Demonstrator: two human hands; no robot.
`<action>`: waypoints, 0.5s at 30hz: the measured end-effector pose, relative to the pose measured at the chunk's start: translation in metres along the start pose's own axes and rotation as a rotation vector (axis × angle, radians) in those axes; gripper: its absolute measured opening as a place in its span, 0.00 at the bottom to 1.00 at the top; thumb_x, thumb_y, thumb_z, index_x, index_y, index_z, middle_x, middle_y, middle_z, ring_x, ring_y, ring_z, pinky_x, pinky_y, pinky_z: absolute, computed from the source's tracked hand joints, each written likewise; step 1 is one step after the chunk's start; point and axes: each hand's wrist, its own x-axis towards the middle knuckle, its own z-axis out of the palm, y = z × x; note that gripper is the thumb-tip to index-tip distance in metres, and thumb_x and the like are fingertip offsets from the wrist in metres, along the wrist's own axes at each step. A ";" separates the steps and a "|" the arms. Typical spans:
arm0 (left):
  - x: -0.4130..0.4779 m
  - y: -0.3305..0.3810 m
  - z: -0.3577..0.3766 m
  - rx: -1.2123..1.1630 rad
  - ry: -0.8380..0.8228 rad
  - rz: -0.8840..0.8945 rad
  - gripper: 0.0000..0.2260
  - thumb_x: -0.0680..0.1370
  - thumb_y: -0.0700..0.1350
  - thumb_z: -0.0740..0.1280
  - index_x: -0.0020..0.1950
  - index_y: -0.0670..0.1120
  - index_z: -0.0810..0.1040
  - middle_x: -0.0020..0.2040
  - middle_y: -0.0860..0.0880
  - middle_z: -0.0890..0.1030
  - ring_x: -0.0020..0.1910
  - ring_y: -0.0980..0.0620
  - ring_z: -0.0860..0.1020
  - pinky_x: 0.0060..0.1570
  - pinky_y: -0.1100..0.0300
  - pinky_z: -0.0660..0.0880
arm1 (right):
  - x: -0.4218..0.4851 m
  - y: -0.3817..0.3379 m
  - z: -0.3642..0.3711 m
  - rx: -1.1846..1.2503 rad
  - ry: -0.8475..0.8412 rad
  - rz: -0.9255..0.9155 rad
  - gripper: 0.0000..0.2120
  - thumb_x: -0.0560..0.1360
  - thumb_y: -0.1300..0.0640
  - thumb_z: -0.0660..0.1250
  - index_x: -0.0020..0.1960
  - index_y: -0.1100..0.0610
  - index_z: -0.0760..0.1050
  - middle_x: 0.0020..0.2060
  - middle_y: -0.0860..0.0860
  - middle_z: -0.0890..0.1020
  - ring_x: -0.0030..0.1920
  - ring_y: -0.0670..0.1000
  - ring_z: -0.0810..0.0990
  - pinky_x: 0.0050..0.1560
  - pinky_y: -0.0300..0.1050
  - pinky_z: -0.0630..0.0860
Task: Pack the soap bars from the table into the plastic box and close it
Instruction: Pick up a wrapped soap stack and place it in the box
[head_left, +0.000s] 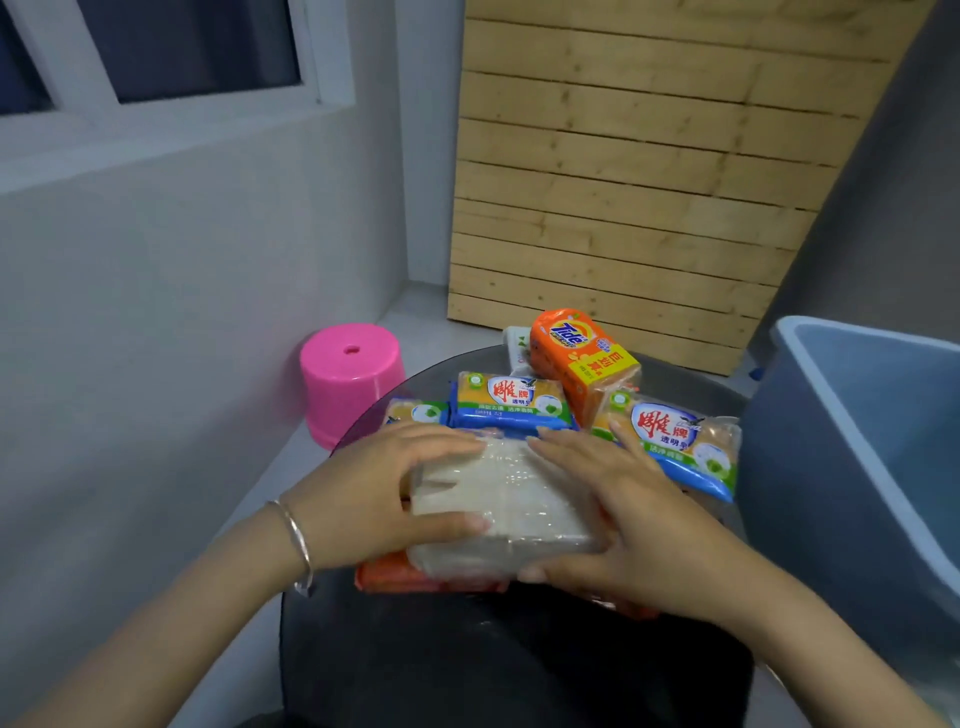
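On the near side of the dark counter (685, 387), both hands hold one white soap pack (498, 499) in clear wrap. The left hand (395, 488) grips its left end, thumb on the near edge and fingers over the top. The right hand (623, 514) grips the right end the same way. I think two hands are used because the pack is wide and its wrap is slippery. It rests on an orange pack (395, 577).

Just behind lie blue and yellow soap packs (511, 405), close together. Behind those, an orange Tide pack (582, 358) stands up, tilted.

The plastic box (857, 441) waits open on the right, just beside the counter, so the carry is short. I see no soap in it yet.

A pink stool (350, 374) sits on the floor, far left.
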 end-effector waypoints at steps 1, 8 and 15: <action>-0.004 0.000 0.002 0.080 -0.077 -0.016 0.38 0.61 0.75 0.61 0.69 0.63 0.64 0.67 0.69 0.66 0.66 0.70 0.61 0.70 0.67 0.59 | 0.002 0.001 0.000 -0.005 -0.014 0.009 0.47 0.62 0.27 0.64 0.75 0.43 0.55 0.72 0.34 0.59 0.70 0.29 0.49 0.69 0.32 0.28; 0.011 0.002 0.002 0.212 -0.235 -0.090 0.47 0.64 0.66 0.70 0.76 0.51 0.53 0.77 0.54 0.57 0.74 0.55 0.57 0.69 0.66 0.53 | 0.026 0.011 0.003 -0.075 -0.104 0.065 0.47 0.63 0.30 0.68 0.75 0.50 0.59 0.74 0.45 0.65 0.73 0.45 0.61 0.75 0.47 0.45; 0.028 -0.001 -0.002 0.145 -0.353 -0.178 0.42 0.57 0.68 0.72 0.67 0.55 0.64 0.63 0.54 0.72 0.59 0.53 0.72 0.63 0.53 0.70 | 0.042 0.009 -0.002 -0.085 -0.232 0.102 0.48 0.60 0.32 0.72 0.73 0.51 0.61 0.71 0.48 0.69 0.69 0.50 0.68 0.69 0.46 0.60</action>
